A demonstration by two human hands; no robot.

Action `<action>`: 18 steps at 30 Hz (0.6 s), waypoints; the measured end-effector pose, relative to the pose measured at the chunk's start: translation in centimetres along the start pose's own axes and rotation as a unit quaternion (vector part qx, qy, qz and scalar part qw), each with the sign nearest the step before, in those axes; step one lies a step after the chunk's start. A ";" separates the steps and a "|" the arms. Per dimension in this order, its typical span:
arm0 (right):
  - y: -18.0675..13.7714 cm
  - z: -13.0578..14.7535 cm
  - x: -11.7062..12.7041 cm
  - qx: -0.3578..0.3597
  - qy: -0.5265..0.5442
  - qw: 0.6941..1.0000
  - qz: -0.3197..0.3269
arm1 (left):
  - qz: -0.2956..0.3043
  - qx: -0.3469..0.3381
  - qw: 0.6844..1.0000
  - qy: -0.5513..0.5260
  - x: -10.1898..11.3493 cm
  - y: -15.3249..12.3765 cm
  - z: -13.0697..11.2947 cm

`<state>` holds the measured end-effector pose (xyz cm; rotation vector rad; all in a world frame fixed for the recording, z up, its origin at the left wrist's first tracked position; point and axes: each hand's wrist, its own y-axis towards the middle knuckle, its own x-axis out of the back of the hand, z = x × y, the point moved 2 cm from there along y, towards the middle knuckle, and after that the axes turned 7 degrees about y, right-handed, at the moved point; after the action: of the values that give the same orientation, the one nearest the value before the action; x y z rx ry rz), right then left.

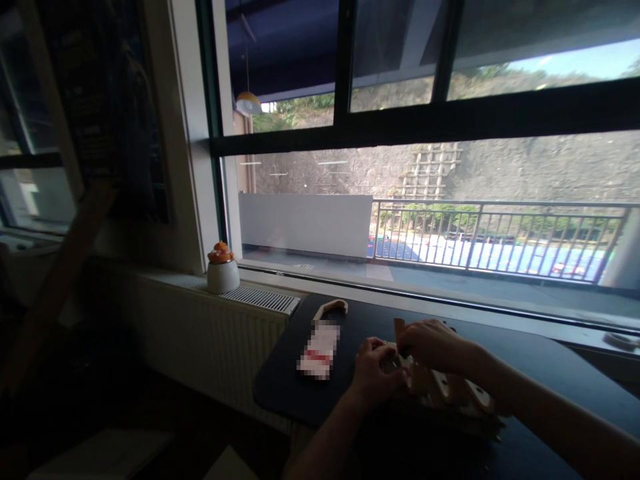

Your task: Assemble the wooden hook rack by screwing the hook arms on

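On the dark table, a wooden assembly (440,387) lies with several pale rounded pieces with dark holes along its near side. My left hand (373,373) is closed around its left end, where something shiny shows between thumb and fingers. Above that end, my right hand (435,343) has its fingers closed at a small flat wooden piece (399,328), whose top sticks up beside the knuckles. The lower part of this piece is hidden by my hands. My right forearm passes over the assembly and covers part of it.
A curved wooden piece (331,308) lies toward the table's (273,387) far left, beside a blurred white and red item (319,352). A white pot with an orange top (223,270) stands on the radiator (250,340). A large window rises behind the table.
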<state>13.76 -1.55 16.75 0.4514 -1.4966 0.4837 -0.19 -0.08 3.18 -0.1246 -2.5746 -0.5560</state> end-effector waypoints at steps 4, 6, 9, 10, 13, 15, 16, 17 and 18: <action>-0.5 -0.5 0.9 -0.022 0.032 0.998 -0.040 | 0.009 -0.003 1.000 -0.001 0.2 0.4 0.0; -1.0 -0.9 1.2 -0.024 0.050 0.997 -0.049 | 0.001 -0.004 1.000 0.001 0.3 0.7 -0.3; -1.7 -1.3 1.0 -0.025 0.065 0.997 -0.038 | -0.035 -0.011 0.999 0.010 0.2 1.0 -0.9; -1.9 -1.4 0.9 -0.025 0.068 0.997 -0.034 | -0.044 -0.016 0.999 0.013 0.0 1.1 -1.0; -1.9 -1.3 0.4 -0.021 0.074 0.997 -0.030 | -0.038 -0.039 0.998 0.019 -0.8 1.3 -1.0; -1.6 -1.1 0.0 -0.017 0.077 0.996 -0.030 | -0.029 -0.050 0.998 0.024 -1.2 1.4 -0.7; -1.3 -0.9 -0.2 -0.016 0.079 0.996 -0.030 | -0.029 -0.052 0.998 0.028 -1.4 1.5 -0.6; -1.0 -0.8 -0.5 -0.018 0.081 0.996 -0.030 | -0.029 -0.053 0.998 0.031 -1.4 1.5 -0.5; -0.8 -0.7 -0.7 -0.019 0.084 0.996 -0.029 | -0.028 -0.054 0.998 0.034 -1.4 1.5 -0.4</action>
<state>14.73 -1.84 16.08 0.4128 -1.3250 0.4348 1.50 1.15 3.31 -0.0694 -2.4895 -0.7089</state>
